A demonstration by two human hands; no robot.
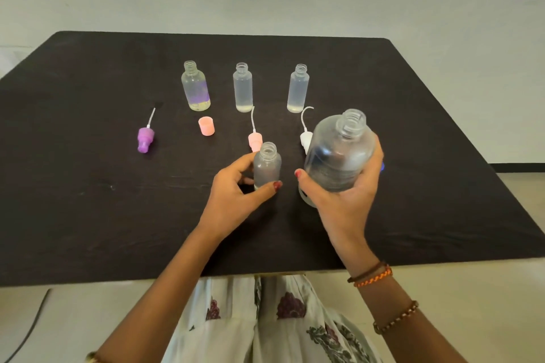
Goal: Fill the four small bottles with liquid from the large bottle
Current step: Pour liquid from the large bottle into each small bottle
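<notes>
Four small bottles stand uncapped on the black bench [88, 200]. Three form a back row: the rounded left bottle [195, 86], the middle bottle [243, 88] and the right bottle [298, 88], each upright with a shallow pale layer at the bottom. The fourth small bottle [267, 164] stands nearer, mouth up, its base hidden by the left hand [236, 188], whose grip pinches it between thumb and fingers. The right hand [348, 194] wraps its grip around the large clear bottle [339, 153], held above the bench, tilted slightly, open mouth pointing up and away. It partly hides a white spray top [305, 136]; something blue behind the fingers is unidentifiable. How much liquid it holds is hard to judge.
</notes>
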